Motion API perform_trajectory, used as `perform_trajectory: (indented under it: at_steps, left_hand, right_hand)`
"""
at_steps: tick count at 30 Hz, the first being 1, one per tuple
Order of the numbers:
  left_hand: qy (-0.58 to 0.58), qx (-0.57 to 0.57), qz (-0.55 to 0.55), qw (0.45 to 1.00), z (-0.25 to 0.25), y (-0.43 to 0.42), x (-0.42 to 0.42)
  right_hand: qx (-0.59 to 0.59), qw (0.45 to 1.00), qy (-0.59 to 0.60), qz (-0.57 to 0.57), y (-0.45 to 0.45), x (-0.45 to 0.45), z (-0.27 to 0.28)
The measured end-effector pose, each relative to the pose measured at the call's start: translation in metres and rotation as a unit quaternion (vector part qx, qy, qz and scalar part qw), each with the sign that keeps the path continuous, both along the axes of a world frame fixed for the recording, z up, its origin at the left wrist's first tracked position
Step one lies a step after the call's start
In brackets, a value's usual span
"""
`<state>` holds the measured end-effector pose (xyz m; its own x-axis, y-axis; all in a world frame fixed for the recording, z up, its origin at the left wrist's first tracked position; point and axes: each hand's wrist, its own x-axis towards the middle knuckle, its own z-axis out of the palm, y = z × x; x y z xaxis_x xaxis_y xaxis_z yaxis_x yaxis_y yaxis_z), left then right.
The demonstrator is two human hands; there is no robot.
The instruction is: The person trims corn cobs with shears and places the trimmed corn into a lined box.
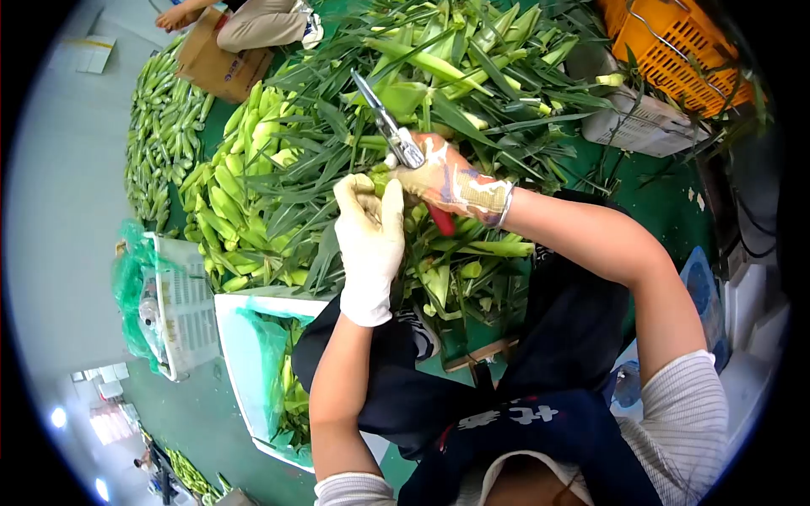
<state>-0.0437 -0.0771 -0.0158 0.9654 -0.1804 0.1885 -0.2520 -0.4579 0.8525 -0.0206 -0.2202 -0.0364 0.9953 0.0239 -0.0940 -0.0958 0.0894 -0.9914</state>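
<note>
My left hand [369,232], in a cream glove, has its fingers and thumb curled around the green end of an ear of corn [380,180]; most of the ear is hidden. Close beside it, my right hand [451,181] wears a camouflage-patterned glove and grips a pair of pruning shears [388,121]. The metal blades point up and to the left, while a red handle shows below the palm. Under both hands spreads a heap of corn [422,76] in green husks with long leaves.
Husked-green ears [228,202] lie piled at left, beyond them another green pile [160,126]. A white bin [236,337] with a green liner, a white basket [190,304], an orange crate [675,59] and a grey crate [641,122] stand around. Another person sits near a cardboard box [221,63].
</note>
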Motion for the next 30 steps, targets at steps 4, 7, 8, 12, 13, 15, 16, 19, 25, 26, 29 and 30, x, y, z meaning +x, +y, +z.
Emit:
perform_trajectory:
  at_steps: [4,7,8,12,13,15,16,19,25,26,29,30]
  left_hand:
    - [0.006,-0.1,-0.013,0.995,0.006,0.008,0.009]
    - [0.055,-0.121,-0.001,0.991,0.011,0.018,0.02]
    - [0.055,-0.123,-0.001,0.991,0.014,0.019,0.021]
    - [-0.028,-0.004,-0.018,0.999,0.018,0.023,0.023]
    - [-0.04,-0.012,0.001,0.999,0.015,0.024,0.026]
    - [0.003,-0.071,0.023,0.997,0.013,0.03,0.033]
    - [0.04,-0.127,0.02,0.991,0.019,0.031,0.033]
    - [0.085,-0.228,0.035,0.969,0.027,0.033,0.036]
    - [0.129,-0.352,0.058,0.925,0.022,0.063,0.062]
    - [0.113,-0.374,0.051,0.919,0.023,0.061,0.061]
    - [0.091,-0.423,0.073,0.898,0.027,0.066,0.064]
    - [0.085,-0.447,0.101,0.885,0.028,0.069,0.067]
  right_hand:
    - [0.061,0.994,-0.084,-0.025,0.008,0.003,0.008]
    - [0.102,0.992,-0.075,-0.011,0.01,-0.003,0.02]
    - [0.079,0.994,-0.067,-0.018,0.012,-0.006,0.021]
    - [0.079,0.994,-0.067,-0.037,0.022,-0.009,0.019]
    - [0.093,0.993,-0.059,-0.043,0.024,-0.009,0.019]
    - [0.104,0.992,-0.05,-0.043,0.028,-0.011,0.022]
    - [0.136,0.988,-0.038,-0.053,0.03,-0.012,0.026]
    - [0.208,0.974,-0.042,-0.08,0.032,-0.012,0.032]
    - [0.246,0.966,-0.066,-0.049,0.02,-0.034,0.054]
    - [0.239,0.967,-0.076,-0.043,0.018,-0.037,0.056]
    - [0.193,0.975,-0.096,-0.045,0.018,-0.055,0.064]
    - [0.183,0.978,-0.096,-0.018,0.012,-0.056,0.064]
